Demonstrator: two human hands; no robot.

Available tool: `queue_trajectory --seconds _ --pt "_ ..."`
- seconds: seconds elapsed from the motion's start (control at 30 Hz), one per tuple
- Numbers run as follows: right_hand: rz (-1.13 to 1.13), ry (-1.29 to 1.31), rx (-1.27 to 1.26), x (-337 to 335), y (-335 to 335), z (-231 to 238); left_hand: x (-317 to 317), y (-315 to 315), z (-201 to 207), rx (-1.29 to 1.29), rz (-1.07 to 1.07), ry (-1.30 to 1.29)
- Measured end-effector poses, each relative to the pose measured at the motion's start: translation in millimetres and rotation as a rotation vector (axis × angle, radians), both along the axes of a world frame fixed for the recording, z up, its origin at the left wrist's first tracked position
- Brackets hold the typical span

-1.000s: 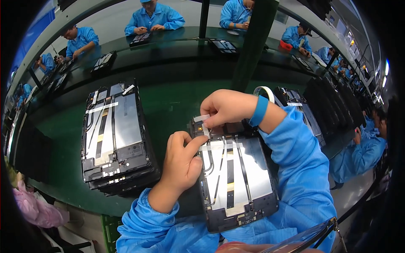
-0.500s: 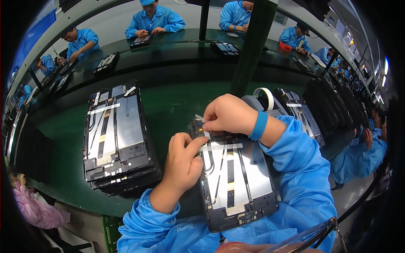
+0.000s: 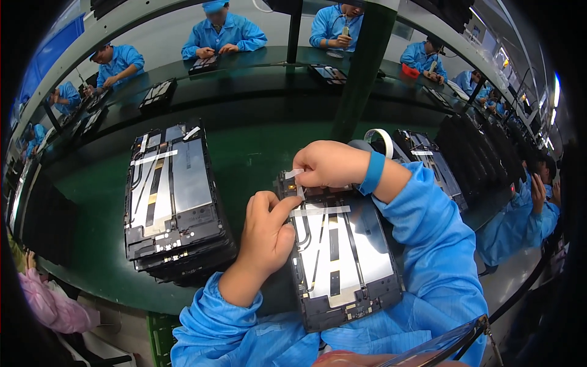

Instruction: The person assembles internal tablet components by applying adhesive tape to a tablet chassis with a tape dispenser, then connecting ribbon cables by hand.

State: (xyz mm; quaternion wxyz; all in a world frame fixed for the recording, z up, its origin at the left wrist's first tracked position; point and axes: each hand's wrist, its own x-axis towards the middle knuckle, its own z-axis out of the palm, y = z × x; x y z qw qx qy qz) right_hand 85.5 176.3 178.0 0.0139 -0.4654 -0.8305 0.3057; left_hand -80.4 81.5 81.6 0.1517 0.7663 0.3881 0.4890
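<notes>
An opened tablet (image 3: pixel 342 257), with a silver battery, dark ribbon cables and a black frame, lies in front of me, its near end close to my body. At its far left corner my right hand (image 3: pixel 330 165), wearing a blue wristband, pinches a small strip of white tape (image 3: pixel 298 191). My left hand (image 3: pixel 267 235) is closed at the tablet's left edge. Its index fingertip presses on the tablet by the strip's near end. Another pale tape strip (image 3: pixel 321 211) crosses the top of the battery.
To the left stands a stack of similar opened tablets (image 3: pixel 174 189). A white tape roll (image 3: pixel 380 142) and another opened tablet (image 3: pixel 431 162) sit beyond my right arm, beside dark stacked panels (image 3: pixel 483 150). A green post (image 3: pixel 364 73) rises ahead. Co-workers in blue sit across the bench.
My hands stay at the same corner. The fingers of my right hand have shifted slightly, and more of the white strip shows between the hands. A co-worker across has raised a hand-held tool.
</notes>
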Motion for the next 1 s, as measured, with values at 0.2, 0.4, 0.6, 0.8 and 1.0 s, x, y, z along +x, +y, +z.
queue_trajectory --seconds 0.2,0.4,0.6,0.8,1.0 --pt "0.024 -0.09 0.097 -4.4 4.0 -8.0 0.6 1.0 2.3 -0.003 -0.004 0.023" --pt "-0.066 0.073 0.545 11.0 -20.1 -9.4 3.2 -1.3 1.9 0.028 0.0 0.033" --pt "0.229 0.894 -0.152 27.9 -144.3 51.0 4.5 6.2 -14.4 0.02 0.023 -0.055" --pt "0.296 1.015 -0.225 31.6 -186.1 52.5 6.1 -3.3 17.8 0.049 0.093 0.134" --pt "0.476 1.131 -0.181 46.4 -184.8 76.4 26.5 -8.6 53.3 0.113 -0.023 0.123"
